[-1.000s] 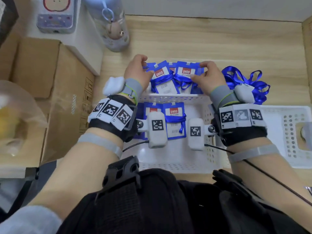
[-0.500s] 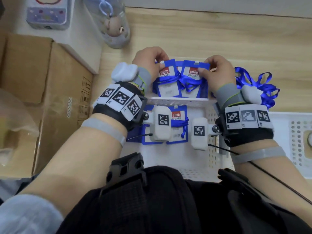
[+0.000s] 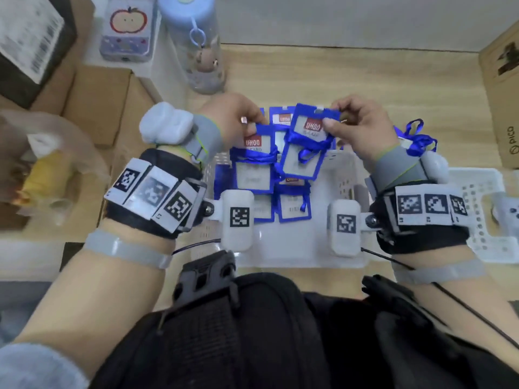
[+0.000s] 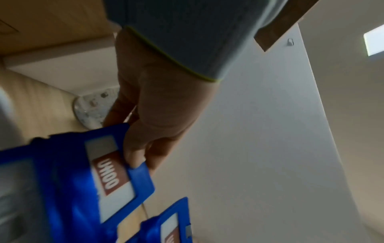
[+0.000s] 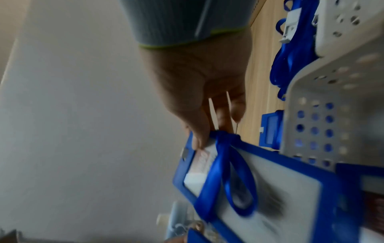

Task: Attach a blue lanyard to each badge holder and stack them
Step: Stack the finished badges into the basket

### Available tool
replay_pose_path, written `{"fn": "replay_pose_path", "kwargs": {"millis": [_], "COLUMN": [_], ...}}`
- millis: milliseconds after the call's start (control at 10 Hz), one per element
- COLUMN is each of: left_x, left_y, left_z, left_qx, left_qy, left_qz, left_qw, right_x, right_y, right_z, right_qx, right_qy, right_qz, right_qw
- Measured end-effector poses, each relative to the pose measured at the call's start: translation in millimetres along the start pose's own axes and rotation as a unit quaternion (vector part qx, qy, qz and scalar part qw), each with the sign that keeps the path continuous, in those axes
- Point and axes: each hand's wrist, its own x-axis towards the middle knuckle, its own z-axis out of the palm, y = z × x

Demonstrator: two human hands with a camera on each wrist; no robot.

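Observation:
My left hand (image 3: 238, 122) pinches the top of a blue badge holder (image 3: 254, 161) with a blue lanyard wound round it; the left wrist view shows the thumb on that badge holder (image 4: 116, 166) by its red UHOO label. My right hand (image 3: 345, 119) pinches the top corner of a second wrapped badge holder (image 3: 304, 144), lifted and tilted over the basket's far rim; in the right wrist view its lanyard loop (image 5: 228, 174) lies across the card window. More wrapped holders (image 3: 293, 203) lie in the white basket (image 3: 345, 178). One holder (image 3: 282, 119) lies on the table behind.
A heap of loose blue lanyards (image 3: 418, 138) lies on the wooden table right of my right hand. A second white basket (image 3: 483, 220) stands at the right. A blue bottle (image 3: 196, 46), a tin (image 3: 127, 29) and cardboard boxes (image 3: 92, 108) crowd the left; another box (image 3: 502, 102) is at far right.
Both hands have lifted their badge holders off the table and brought them toward the basket; the right one now hangs tilted above the rim.

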Motion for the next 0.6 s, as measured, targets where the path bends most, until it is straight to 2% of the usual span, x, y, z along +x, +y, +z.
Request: {"fn": "replay_pose_path", "kwargs": {"millis": [100,200,400,600], "left_x": [-15,-24,-27,-27], "left_y": [-5,-12,-27,-27], "left_z": [22,42,67,76], "left_qx": [0.092,0.148,0.184,0.240], "left_qy": [-0.082,-0.154,-0.223,-0.236], "left_qz": [-0.044,-0.053,-0.094,-0.097], "left_qw": [0.991,0.975,0.953,0.936], "right_x": [-20,-36,-50,-51], "right_y": [16,31,44,49], "right_z": [15,34,57,66], "right_qx": [-0.093,-0.139,-0.189,-0.184], "right_qy": [-0.137,-0.213,-0.260,-0.260], "right_qz": [0.080,0.130,0.158,0.192], "right_qw": [0.983,0.958,0.934,0.928]}}
